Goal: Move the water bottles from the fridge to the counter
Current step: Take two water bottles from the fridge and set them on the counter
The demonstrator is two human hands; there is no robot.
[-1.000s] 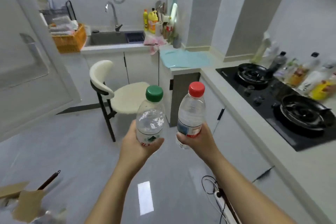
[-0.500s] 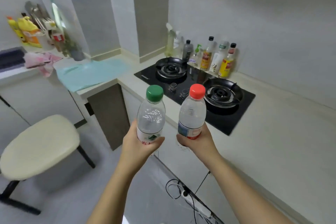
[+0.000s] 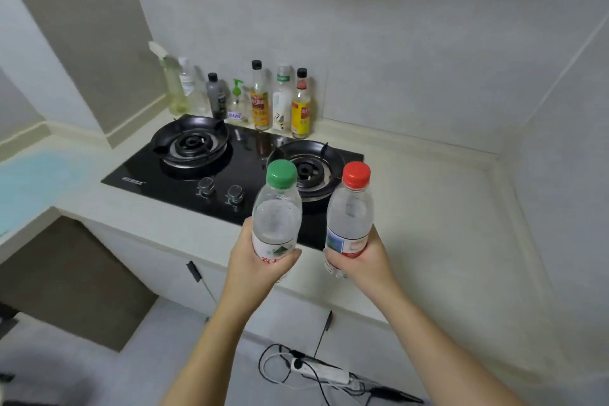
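Fingers (image 3: 333, 261) round two bottles (image 3: 276, 224), cream counter (image 3: 428, 208), black hob (image 3: 171, 186), grey walls (image 3: 395, 26)

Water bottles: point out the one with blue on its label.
The red-capped bottle, gripped by the right hand. The green-capped bottle in the left hand has a white label with a green mark.

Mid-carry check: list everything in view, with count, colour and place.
green-capped bottle: 1, clear, upright in left hand
red-capped bottle: 1, clear, upright in right hand
hob: 1, black, two burners, set in counter
assorted bottles: 7, mixed, row behind hob at wall
counter: 1, cream, runs right of hob
cloth: 1, light blue, counter far left
power strip: 1, white, on floor
left hand: 1, grip on green-capped bottle
right hand: 1, grip on red-capped bottle
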